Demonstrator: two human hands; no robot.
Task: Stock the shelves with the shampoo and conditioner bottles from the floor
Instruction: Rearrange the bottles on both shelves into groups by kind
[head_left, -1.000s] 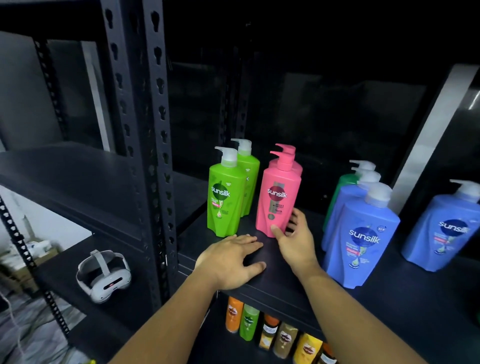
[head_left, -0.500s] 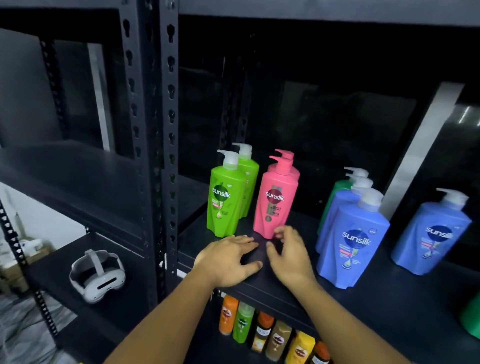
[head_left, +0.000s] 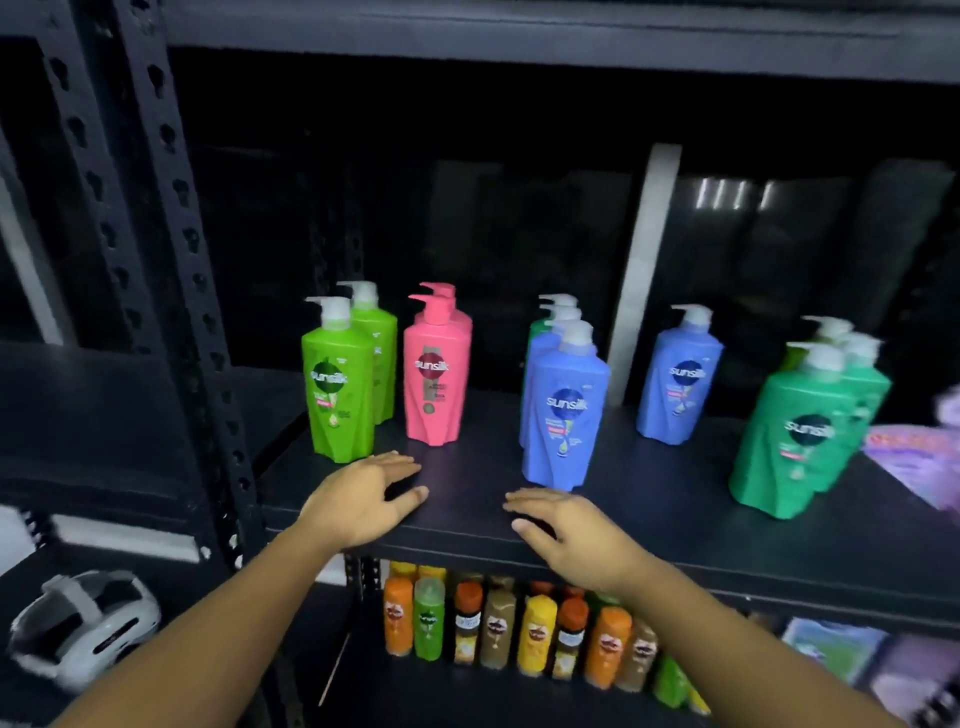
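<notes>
Lime bottles (head_left: 340, 384), two of them one behind the other, stand upright at the left end of the shelf (head_left: 675, 525). My left hand (head_left: 363, 499) lies at the shelf's front edge just before them, with the fingers straight and spread, holding nothing. Two pink bottles (head_left: 436, 379) stand next along the shelf, also one behind the other. Under the shelf runs a row of small bottles (head_left: 519, 634) in orange, green, brown and yellow. At mid-shelf there is a file of blue bottles (head_left: 563, 410) with a green one at the back. My right hand (head_left: 566, 535) is at the shelf's front edge before that file, well apart from my left. Its fingers are straight and loose and hold nothing. I cannot tell whether it touches the shelf. A lone blue bottle (head_left: 678, 384) stands further back on the shelf. Dark green bottles (head_left: 795, 436) cluster toward the shelf's right end, and blurred purple packs (head_left: 919, 457) lie past them.
</notes>
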